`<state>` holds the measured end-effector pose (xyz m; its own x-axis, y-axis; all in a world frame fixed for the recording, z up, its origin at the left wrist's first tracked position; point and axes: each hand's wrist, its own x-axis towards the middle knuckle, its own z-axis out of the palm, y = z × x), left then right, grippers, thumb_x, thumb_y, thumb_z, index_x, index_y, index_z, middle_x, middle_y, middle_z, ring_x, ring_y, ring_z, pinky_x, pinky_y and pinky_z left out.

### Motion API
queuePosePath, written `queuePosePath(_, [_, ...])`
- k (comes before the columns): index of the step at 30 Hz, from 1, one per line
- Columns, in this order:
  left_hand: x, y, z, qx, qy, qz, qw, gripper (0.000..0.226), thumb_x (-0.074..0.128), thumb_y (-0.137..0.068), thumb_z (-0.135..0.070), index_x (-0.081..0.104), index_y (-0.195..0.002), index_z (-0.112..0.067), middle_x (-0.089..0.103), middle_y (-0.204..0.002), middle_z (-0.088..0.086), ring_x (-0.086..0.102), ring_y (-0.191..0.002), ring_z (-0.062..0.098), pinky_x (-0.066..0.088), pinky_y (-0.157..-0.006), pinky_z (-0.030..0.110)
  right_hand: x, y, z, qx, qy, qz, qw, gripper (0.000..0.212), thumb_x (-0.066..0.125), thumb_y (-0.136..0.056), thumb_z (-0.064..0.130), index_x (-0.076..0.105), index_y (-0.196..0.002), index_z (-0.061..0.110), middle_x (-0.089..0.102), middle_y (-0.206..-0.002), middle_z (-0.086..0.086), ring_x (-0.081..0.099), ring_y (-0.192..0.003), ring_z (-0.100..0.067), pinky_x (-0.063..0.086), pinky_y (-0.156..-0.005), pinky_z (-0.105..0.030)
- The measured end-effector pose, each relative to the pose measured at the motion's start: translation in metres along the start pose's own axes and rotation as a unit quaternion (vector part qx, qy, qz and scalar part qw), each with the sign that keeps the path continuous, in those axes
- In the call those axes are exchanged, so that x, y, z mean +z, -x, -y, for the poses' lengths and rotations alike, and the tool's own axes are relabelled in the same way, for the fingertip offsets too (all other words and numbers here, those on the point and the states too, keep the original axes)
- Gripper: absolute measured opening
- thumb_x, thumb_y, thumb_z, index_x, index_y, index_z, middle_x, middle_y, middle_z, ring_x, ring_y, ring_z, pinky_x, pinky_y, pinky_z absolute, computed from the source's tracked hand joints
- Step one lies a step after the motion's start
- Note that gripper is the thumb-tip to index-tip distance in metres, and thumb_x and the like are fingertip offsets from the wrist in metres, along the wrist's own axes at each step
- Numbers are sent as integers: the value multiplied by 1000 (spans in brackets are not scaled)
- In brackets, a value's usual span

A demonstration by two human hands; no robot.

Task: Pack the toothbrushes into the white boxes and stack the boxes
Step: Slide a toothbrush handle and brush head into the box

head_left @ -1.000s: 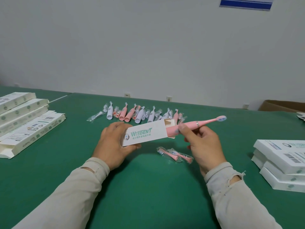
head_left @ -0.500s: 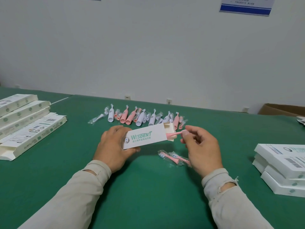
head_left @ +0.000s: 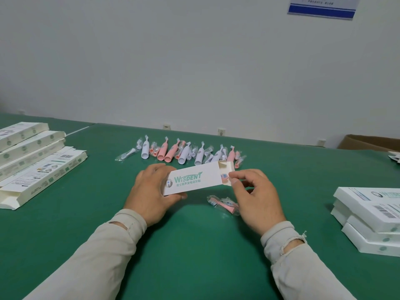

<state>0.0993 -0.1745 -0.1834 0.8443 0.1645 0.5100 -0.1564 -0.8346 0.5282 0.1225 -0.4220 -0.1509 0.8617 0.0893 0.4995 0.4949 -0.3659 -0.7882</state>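
Toothbrush (head_left: 224, 176), pink, sits almost wholly inside the white box (head_left: 194, 180), only its bristled head showing at the open right end. The left hand (head_left: 154, 191) grips the box's closed end, holding it above the middle of the green worktop (head_left: 194, 245). The right hand (head_left: 255, 195) pinches at the open end (on flap or brush head, I cannot tell). Bagged brush heads (head_left: 223, 204) lie just beneath. Loose toothbrushes (head_left: 184, 151) line the far edge; closed boxes (head_left: 368, 215) are stacked at the right edge, open boxes (head_left: 32, 156) at the left.
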Motion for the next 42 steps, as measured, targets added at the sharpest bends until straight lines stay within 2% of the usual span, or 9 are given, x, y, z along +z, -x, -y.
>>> queuePosePath(7, [-2,2,-5,6,5,7,1000,58,83,-70,-47,56,-121,-38,44,-126,-17,38,-124,15,29,-99,27,3,4,8,22,-59,61,996,28,61,-95,14,71,-87,38,65,-101,10,60,-82,6,42,-73,-4])
queuePosePath(11, [-6,4,-10,-11,-18,15,1000,63,77,-72,-57,52,-127,-39,47,-128,-16,40,-122,16,38,-95,34,5,9,12,59,-135,143,979,28,54,-100,15,71,-104,36,66,-104,-4,65,-71,-3,48,-65,-14])
queuePosePath(17, [-12,4,-16,-41,-82,52,994,67,69,-74,-68,47,-130,-40,49,-128,-13,43,-118,17,47,-89,40,4,9,12,2,-95,193,977,41,59,-96,10,65,-109,49,65,-114,3,60,-72,2,47,-75,-14])
queuePosePath(20, [-12,2,-15,-54,-75,33,995,55,74,-76,-57,51,-122,-39,52,-121,-13,42,-113,17,47,-87,40,3,4,6,11,-106,91,990,34,63,-95,14,68,-102,47,66,-111,10,61,-88,4,45,-81,-11])
queuePosePath(24, [-11,2,-11,-93,-45,-29,994,42,77,-77,-46,55,-112,-36,54,-111,-10,37,-103,17,41,-80,37,-10,-6,-9,46,36,-80,995,19,63,-92,18,68,-87,36,67,-92,15,59,-74,-7,51,-76,-27])
queuePosePath(28, [-12,0,-9,-99,-26,-70,992,37,79,-76,-44,56,-105,-37,50,-97,-11,41,-101,22,37,-78,36,-2,-1,-13,43,209,40,976,10,63,-91,29,70,-92,35,66,-89,22,62,-83,-4,51,-82,-28])
queuePosePath(33, [-11,-2,-6,-96,-30,-65,993,37,77,-77,-45,55,-105,-37,51,-98,-10,45,-104,24,36,-80,35,-2,-5,-4,74,341,75,934,34,54,-91,31,66,-123,32,61,-122,11,51,-119,-17,45,-96,-33])
queuePosePath(38, [-10,-2,-5,-99,-27,-57,993,37,77,-77,-46,55,-105,-37,52,-98,-9,41,-100,21,37,-79,36,-21,-7,1,171,395,195,881,33,59,-87,31,65,-119,33,67,-108,10,63,-99,-19,53,-91,-34])
queuePosePath(42, [-9,0,-4,-89,-31,-55,994,37,78,-76,-46,55,-103,-38,50,-97,-11,39,-98,18,36,-78,34,-19,-8,-1,187,381,213,880,39,62,-90,28,54,-129,27,65,-106,3,62,-96,-22,53,-90,-35])
